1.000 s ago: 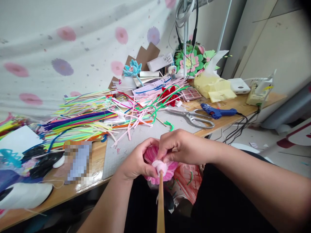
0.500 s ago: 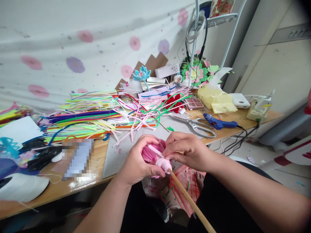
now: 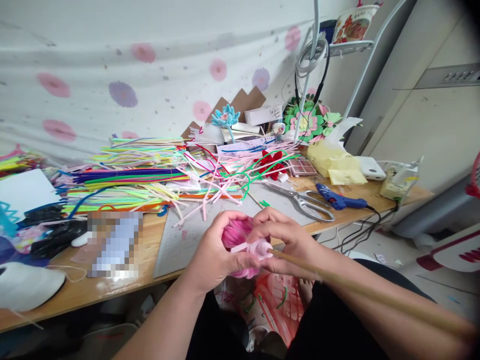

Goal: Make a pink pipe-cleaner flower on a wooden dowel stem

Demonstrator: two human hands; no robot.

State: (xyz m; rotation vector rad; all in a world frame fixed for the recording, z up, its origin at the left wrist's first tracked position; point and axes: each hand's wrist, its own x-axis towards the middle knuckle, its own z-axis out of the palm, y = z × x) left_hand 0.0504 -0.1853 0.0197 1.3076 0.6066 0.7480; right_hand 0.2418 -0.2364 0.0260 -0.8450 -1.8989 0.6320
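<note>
A pink pipe-cleaner flower [image 3: 237,233] is held between my hands in front of the table edge. My left hand [image 3: 210,257] is closed around its petals, with the thumb against the pale pink wrapped base [image 3: 261,248]. A flat pale pink strip [image 3: 239,248] sticks out to the left from that base. My right hand [image 3: 292,242] is closed on the base from the right; its fingertips are partly hidden behind the flower. From the base a thin wooden stick [image 3: 337,281] runs to the lower right, across my right forearm.
Bundles of coloured pipe cleaners [image 3: 127,177] cover the table's left and middle. Scissors [image 3: 307,202] and a blue glue gun [image 3: 339,197] lie at the right. A blue flower [image 3: 225,117] and a red flower [image 3: 270,165] are farther back. An orange-red basket [image 3: 279,300] stands below.
The flower has turned, so the stick points more to the right and the strip lies on the left. My right fingers have shifted from the strip to around the base.
</note>
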